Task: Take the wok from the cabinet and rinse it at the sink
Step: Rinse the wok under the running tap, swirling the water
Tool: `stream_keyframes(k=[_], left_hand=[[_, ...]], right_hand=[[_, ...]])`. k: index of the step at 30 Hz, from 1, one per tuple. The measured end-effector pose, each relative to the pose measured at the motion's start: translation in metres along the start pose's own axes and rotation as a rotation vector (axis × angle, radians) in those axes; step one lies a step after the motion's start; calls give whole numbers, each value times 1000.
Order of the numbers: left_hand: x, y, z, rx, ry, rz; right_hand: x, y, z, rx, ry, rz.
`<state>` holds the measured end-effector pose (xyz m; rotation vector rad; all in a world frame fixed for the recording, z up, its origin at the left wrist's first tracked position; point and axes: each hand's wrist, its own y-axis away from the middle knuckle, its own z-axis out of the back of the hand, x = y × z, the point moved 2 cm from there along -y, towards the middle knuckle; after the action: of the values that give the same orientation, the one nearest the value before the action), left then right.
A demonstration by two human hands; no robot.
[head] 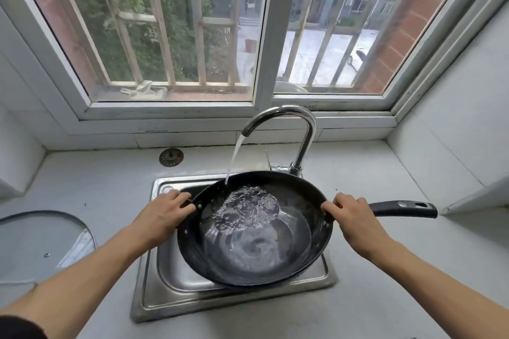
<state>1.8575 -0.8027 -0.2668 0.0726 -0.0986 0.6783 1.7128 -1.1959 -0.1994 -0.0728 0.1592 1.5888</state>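
A black wok (297, 245) with a long black handle pointing right sits over the steel sink (162, 281). My left hand (165, 213) grips the wok's small left side handle. My right hand (354, 217) holds the right rim where the long handle joins. Water runs from the chrome tap (303, 129) into the wok and pools, bubbling, in its upper middle.
A glass lid (41, 239) lies on the white counter at the left. A round metal strainer plug (171, 157) rests on the counter behind the sink. A window with bars fills the back wall. White tiled walls close both sides.
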Motion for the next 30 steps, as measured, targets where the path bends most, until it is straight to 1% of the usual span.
stream_keyframes(k=[6, 11, 14, 18, 21, 26, 30], left_hand=[[13, -18, -11, 110, 98, -6], [23, -36, -24, 199, 139, -9], [26, -46, -31, 237, 137, -50], [28, -58, -36, 371, 107, -50], [28, -65, -42, 432, 97, -69], [27, -69, -50, 396, 107, -71], [26, -70, -50, 360, 106, -80]], right_hand=[[5, 2, 16, -34, 48, -7], [12, 8, 26, -123, 68, -13], [15, 11, 24, -148, 69, -28], [17, 16, 21, -136, 66, -49], [12, 20, 22, -152, 55, -67], [8, 25, 16, -89, 56, -96], [6, 22, 22, -92, 88, -56]])
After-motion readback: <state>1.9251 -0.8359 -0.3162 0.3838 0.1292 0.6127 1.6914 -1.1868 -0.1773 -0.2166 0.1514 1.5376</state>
